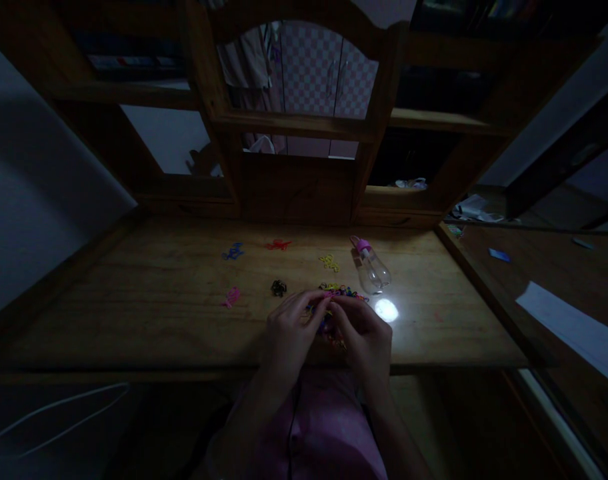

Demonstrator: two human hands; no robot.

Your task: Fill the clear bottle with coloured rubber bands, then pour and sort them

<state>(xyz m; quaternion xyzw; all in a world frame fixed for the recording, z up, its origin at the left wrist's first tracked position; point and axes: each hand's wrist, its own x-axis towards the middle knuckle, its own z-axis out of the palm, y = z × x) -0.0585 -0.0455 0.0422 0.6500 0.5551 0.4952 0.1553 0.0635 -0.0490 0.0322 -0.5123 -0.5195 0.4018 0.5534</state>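
Note:
My left hand (291, 327) and my right hand (367, 330) meet over a mixed pile of small colourful loop-like pieces (340, 291), perhaps rubber bands. Thumbs and forefingers are pinched together, fingertips touching or almost so. A bit of pink shows at the fingertips, but I cannot tell whether it is held or lies in the pile. Around them are single-colour groups: black pieces (279, 288), pink pieces (231, 297), blue pieces (233, 251), red pieces (279, 245) and yellow pieces (329, 262). My hands hide part of the mixed pile.
A clear bulb-shaped bottle (374, 270) with a pink cap lies right of the pile, near a bright light spot. Wooden shelving (297, 190) rises behind the wooden desk (149, 300). White paper (574, 327) rests on a surface at the right.

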